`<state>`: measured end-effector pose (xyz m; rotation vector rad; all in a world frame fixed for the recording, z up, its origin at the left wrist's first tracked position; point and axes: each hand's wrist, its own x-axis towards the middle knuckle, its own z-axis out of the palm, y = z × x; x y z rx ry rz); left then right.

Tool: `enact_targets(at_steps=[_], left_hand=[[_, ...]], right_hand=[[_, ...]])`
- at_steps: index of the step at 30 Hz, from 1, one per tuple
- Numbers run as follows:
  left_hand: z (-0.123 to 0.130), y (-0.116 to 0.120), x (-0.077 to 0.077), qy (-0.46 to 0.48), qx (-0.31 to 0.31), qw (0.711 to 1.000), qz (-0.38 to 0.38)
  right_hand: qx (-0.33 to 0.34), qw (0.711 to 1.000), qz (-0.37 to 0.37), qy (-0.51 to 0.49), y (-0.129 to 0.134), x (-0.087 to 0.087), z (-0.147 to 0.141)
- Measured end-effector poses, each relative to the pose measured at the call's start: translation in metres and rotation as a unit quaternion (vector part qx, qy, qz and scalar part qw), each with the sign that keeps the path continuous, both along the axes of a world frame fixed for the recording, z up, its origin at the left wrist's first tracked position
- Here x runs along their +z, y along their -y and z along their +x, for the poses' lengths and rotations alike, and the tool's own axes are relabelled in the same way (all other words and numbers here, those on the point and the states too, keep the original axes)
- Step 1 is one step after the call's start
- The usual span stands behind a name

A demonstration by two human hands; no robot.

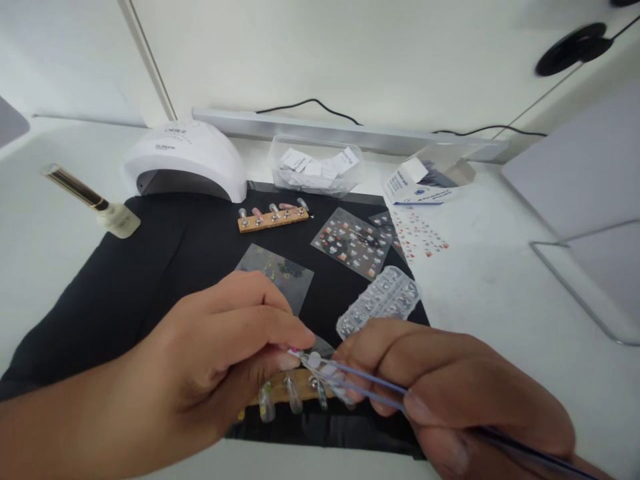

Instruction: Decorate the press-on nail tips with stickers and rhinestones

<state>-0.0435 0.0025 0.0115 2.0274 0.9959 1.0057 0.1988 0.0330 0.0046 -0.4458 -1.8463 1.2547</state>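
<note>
My left hand (pixel 215 353) is closed, thumb and forefinger pinching a tiny pink-and-white piece (pixel 295 351) whose kind I cannot make out. Tweezers (pixel 373 385) lie in the grip of my right hand (pixel 460 387), their tips pointing left and meeting close to that piece. Just below both hands is a wooden nail stand (pixel 278 387) bearing clear false nails (pixel 294 395), partly covered by my fingers. Behind my left hand lies a clear sticker sheet (pixel 280 267). A compartment case of small gems (pixel 383 300) sits beyond my right hand.
On the black mat (pixel 165 267) are a second nail stand (pixel 274 220) and a patterned sticker sheet (pixel 350 241). Farther back stand a white nail lamp (pixel 185 157), a plastic tub of packets (pixel 316 170) and an opened carton (pixel 423 183). A polish bottle (pixel 119 220) is at left.
</note>
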Motion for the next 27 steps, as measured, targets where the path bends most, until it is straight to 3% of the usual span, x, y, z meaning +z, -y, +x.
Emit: enact_targets(at_steps=[8,17,27], left_hand=[[0.0,0.0,0.0,0.0,0.005,1.0,-0.005],[0.0,0.0,0.002,0.005,-0.001,1.0,0.003],[0.001,0.0,0.0,0.015,-0.003,1.0,-0.011]], right_hand=[[-0.006,1.0,0.001,-0.016,-0.002,-0.002,-0.005],[-0.019,0.997,0.062,-0.04,-0.006,-0.007,-0.01],[0.02,0.998,0.014,-0.053,-0.008,-0.001,-0.01]])
